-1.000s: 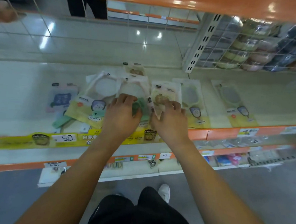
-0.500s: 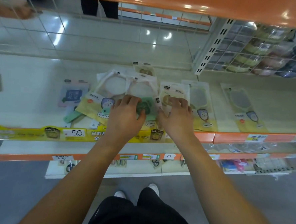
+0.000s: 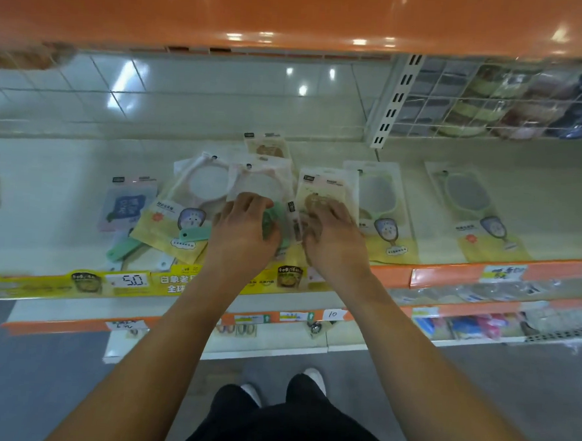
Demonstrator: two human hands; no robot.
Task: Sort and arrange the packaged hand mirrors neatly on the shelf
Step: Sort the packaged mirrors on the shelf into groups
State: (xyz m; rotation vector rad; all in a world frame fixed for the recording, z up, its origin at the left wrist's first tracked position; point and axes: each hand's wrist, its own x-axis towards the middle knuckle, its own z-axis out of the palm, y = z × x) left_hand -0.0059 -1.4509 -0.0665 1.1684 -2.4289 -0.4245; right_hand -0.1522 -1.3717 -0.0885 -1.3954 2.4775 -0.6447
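Both hands down on the pile of packaged mirrors mid-shelf (image 3: 65, 158), near front edge. L hand (image 3: 244, 233) palm-down, fingers curled over a pack with pink-framed round mirror (image 3: 261, 181) and a green handle (image 3: 272, 219) poking out by the thumb; looks like a grip on that pack, tho thumb side partly hidden. R hand (image 3: 336, 243) just beside it, fingers bent round lower part of a cream pack w/ brownish mirror (image 3: 325, 191), holding it.

Rest of pile: another pink round mirror pack (image 3: 200, 184) tilted, overlapping left of the held one; yellow-card pack (image 3: 166, 226) under it, slanted, green handle across; blue-print pack (image 3: 127, 203) further left, apart from heap; small pack (image 3: 267, 145) behind, toward back of shelf.

Right of hands, two green-framed mirror packs lying flat, upright to viewer: one (image 3: 379, 205) touching the cream pack's edge, other (image 3: 467, 210) well apart to the right.

Yellow price strip (image 3: 74, 280) along front lip, reads "5.0". Lower shelf (image 3: 275, 342) below w/ small items, too blurred to name. Wire basket (image 3: 515, 97) upper right, soft goods inside.
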